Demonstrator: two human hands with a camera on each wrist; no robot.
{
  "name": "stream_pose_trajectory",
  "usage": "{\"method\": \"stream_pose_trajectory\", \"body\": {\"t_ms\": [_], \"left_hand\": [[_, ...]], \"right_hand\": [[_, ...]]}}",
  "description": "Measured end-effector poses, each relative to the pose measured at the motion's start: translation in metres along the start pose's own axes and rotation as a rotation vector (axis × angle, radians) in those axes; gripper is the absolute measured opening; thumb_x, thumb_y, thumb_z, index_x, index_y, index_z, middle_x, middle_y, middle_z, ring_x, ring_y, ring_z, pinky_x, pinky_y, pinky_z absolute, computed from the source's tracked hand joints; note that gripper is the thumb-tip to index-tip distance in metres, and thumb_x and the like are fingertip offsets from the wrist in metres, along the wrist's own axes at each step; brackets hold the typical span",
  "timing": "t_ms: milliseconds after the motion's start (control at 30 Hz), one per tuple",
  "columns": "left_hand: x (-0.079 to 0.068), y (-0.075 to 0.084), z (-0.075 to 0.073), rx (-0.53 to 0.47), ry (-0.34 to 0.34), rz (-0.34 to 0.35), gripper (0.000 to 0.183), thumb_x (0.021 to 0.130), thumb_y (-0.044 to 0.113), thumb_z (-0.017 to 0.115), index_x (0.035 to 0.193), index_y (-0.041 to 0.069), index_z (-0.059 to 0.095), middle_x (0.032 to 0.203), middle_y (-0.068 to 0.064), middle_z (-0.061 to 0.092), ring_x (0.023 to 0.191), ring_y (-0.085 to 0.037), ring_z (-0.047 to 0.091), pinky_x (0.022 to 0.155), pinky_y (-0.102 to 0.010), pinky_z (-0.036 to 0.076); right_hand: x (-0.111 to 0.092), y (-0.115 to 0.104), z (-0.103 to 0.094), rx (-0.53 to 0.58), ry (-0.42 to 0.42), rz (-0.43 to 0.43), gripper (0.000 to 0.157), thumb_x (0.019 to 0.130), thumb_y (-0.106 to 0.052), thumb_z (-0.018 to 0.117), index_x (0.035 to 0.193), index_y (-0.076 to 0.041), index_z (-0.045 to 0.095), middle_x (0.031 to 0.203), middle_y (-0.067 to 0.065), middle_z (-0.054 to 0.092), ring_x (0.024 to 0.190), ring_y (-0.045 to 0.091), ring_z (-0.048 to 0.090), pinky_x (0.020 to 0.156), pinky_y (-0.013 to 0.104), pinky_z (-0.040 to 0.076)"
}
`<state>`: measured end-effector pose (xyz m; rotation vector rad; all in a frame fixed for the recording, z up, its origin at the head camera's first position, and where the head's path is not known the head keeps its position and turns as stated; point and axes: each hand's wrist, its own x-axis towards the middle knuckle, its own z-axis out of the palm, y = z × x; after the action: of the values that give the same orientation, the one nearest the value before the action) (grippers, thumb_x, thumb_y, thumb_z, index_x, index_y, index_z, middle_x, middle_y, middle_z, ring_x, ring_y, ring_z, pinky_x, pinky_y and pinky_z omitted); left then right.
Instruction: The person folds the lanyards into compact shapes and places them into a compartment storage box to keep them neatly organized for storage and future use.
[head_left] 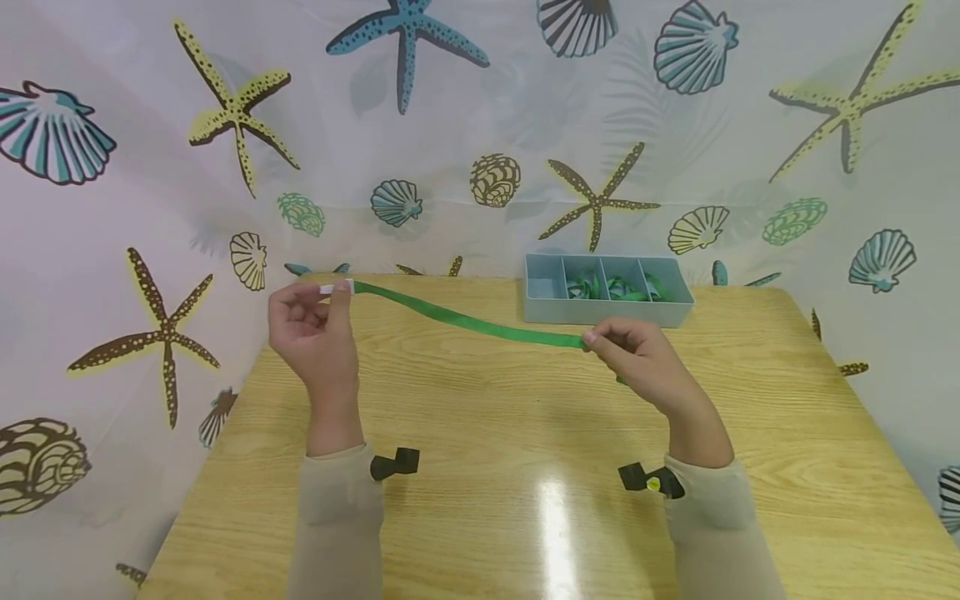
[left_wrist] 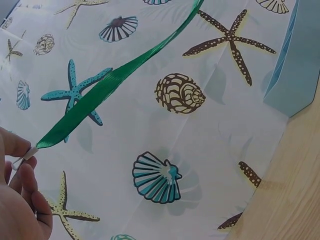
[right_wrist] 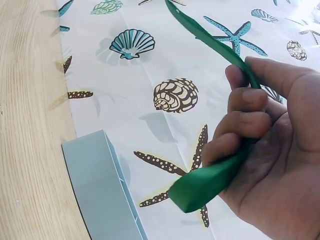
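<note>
A green ribbon (head_left: 465,321) hangs in a shallow sag between the two hands above the table. At its left end is a small white piece (head_left: 335,288), a clip or tag whose kind I cannot tell. My left hand (head_left: 311,329) pinches that white piece between thumb and fingertips. My right hand (head_left: 641,358) pinches the ribbon's other part with thumb and forefinger. In the right wrist view the ribbon (right_wrist: 205,187) runs on through the curled fingers, and a loose length sticks out below the palm.
A light blue divided box (head_left: 607,310) stands at the table's back edge, green ribbons (head_left: 626,288) in several of its compartments. Wood-grain table (head_left: 480,450) lies beneath. Behind it hangs a white cloth (head_left: 450,150) printed with shells and starfish.
</note>
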<state>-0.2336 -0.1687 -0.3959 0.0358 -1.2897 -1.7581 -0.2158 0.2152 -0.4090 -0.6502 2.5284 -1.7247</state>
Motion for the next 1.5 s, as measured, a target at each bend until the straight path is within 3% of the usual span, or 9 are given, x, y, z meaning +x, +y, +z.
{"method": "stream_pose_trajectory", "body": {"t_ms": [333,467,667,800,867,967,1133,1367,1500], "left_hand": [[-0.004,0.000,0.004,0.014,-0.049,-0.003,0.020,0.091,0.000,0.081,0.099,0.002,0.063,0.090,-0.002,0.064,0.067,-0.013,0.053,0.063,-0.021,0.045],[-0.006,0.002,0.005,0.022,-0.069,0.006,0.021,0.090,0.003,0.083,0.099,0.004,0.063,0.091,-0.002,0.064,0.069,-0.014,0.055,0.065,-0.022,0.047],[-0.010,0.006,0.008,0.019,-0.090,0.012,0.023,0.090,0.003,0.083,0.100,0.004,0.063,0.091,-0.002,0.063,0.068,-0.013,0.055,0.064,-0.021,0.049],[-0.008,0.003,0.006,0.031,-0.091,0.000,0.023,0.090,0.002,0.083,0.100,0.003,0.063,0.091,-0.002,0.064,0.069,-0.014,0.056,0.064,-0.021,0.048],[-0.007,0.001,0.004,0.036,-0.087,-0.015,0.023,0.090,0.001,0.083,0.102,0.003,0.063,0.091,-0.002,0.064,0.070,-0.015,0.056,0.064,-0.022,0.047],[-0.004,0.001,0.001,0.058,-0.091,-0.020,0.026,0.091,0.002,0.082,0.106,0.006,0.062,0.093,-0.001,0.063,0.071,-0.015,0.057,0.065,-0.022,0.047],[-0.001,0.002,-0.002,0.077,-0.097,-0.039,0.031,0.091,0.004,0.082,0.112,0.012,0.061,0.094,-0.001,0.062,0.073,-0.015,0.059,0.067,-0.023,0.048],[0.000,0.003,-0.005,0.081,-0.120,-0.092,0.035,0.092,0.007,0.083,0.118,0.001,0.059,0.090,0.000,0.064,0.073,-0.015,0.058,0.069,-0.024,0.049],[0.001,0.001,-0.007,0.096,-0.133,-0.111,0.034,0.092,0.007,0.082,0.117,0.004,0.060,0.088,0.001,0.064,0.073,-0.015,0.057,0.069,-0.024,0.048]], "right_hand": [[-0.001,-0.001,0.000,-0.022,0.014,-0.002,0.017,0.111,-0.018,0.058,0.110,-0.005,0.070,0.082,0.003,0.051,0.067,0.032,0.046,0.057,0.037,0.045],[-0.001,-0.002,0.000,-0.022,0.019,-0.003,0.018,0.111,-0.017,0.059,0.110,-0.004,0.071,0.081,-0.002,0.054,0.058,0.024,0.041,0.052,0.034,0.041],[-0.001,-0.002,-0.001,-0.058,0.019,0.036,0.021,0.110,-0.019,0.061,0.107,-0.005,0.075,0.096,0.000,0.069,0.075,0.014,0.055,0.077,0.029,0.051],[-0.002,-0.002,-0.004,-0.045,0.020,0.118,0.031,0.110,-0.029,0.060,0.103,-0.002,0.075,0.071,-0.005,0.052,0.053,0.013,0.036,0.058,0.031,0.044],[-0.002,-0.002,-0.006,-0.025,0.022,0.159,0.037,0.111,-0.035,0.059,0.103,-0.003,0.076,0.069,-0.009,0.050,0.045,0.011,0.025,0.048,0.033,0.037],[-0.001,-0.003,-0.007,-0.028,0.039,0.194,0.041,0.111,-0.039,0.058,0.099,-0.005,0.076,0.071,-0.010,0.054,0.045,0.011,0.024,0.045,0.032,0.035],[0.000,-0.005,-0.007,-0.074,0.098,0.182,0.039,0.112,-0.037,0.055,0.094,-0.006,0.070,0.071,-0.002,0.046,0.061,0.016,0.032,0.059,0.035,0.034],[-0.002,-0.008,-0.009,-0.046,0.113,0.139,0.037,0.114,-0.029,0.053,0.094,-0.001,0.068,0.088,-0.001,0.058,0.078,0.018,0.042,0.073,0.034,0.041],[-0.003,-0.009,-0.011,-0.036,0.122,0.126,0.036,0.113,-0.028,0.054,0.097,0.000,0.070,0.100,-0.001,0.065,0.098,0.016,0.055,0.087,0.029,0.047]]}}
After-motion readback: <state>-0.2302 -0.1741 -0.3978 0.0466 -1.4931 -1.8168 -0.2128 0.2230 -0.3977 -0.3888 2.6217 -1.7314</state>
